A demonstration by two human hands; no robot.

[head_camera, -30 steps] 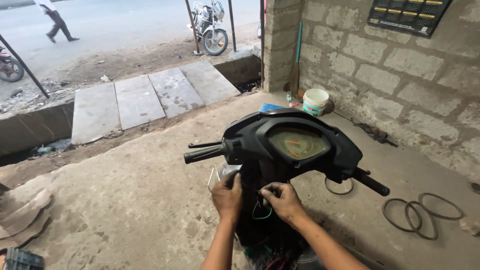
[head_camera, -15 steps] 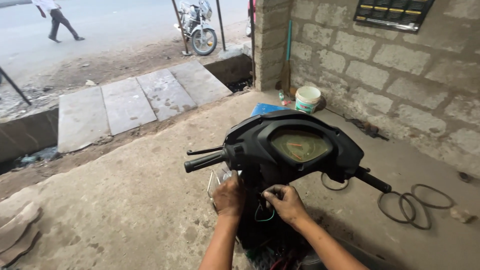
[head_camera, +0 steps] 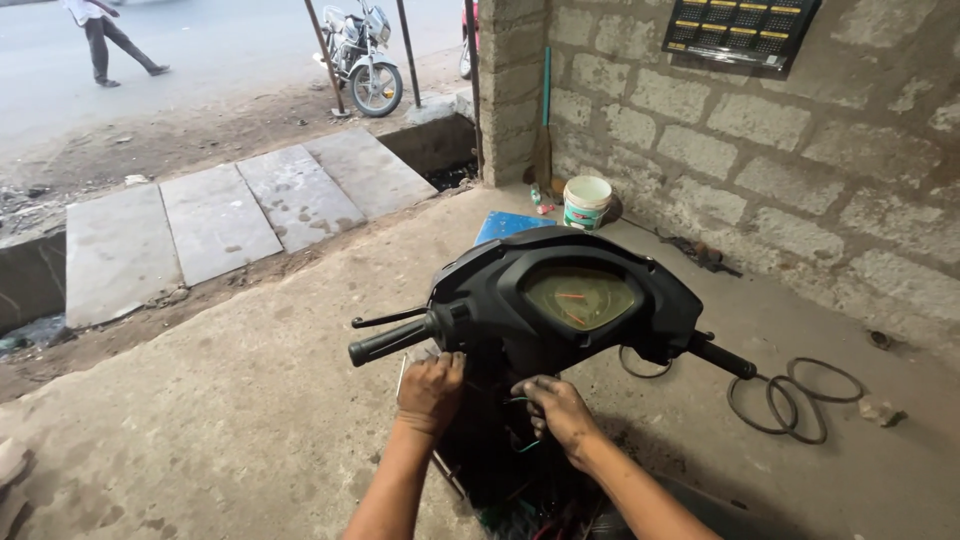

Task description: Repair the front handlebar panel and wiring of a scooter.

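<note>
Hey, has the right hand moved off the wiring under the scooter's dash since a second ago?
No. The right hand is still at the wires just below the dash, with the left hand beside it under the handlebar; only the camera view shifted.

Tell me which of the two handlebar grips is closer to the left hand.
The grip on the left end of the handlebar, just above the left hand. The other grip sticks out beyond the right hand, toward the rubber rings on the floor.

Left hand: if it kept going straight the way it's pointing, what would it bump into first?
The left hand points up toward the scooter's handlebar head. It would most likely meet the black handlebar housing just beside the left grip, though depth is hard to judge from above.
</note>
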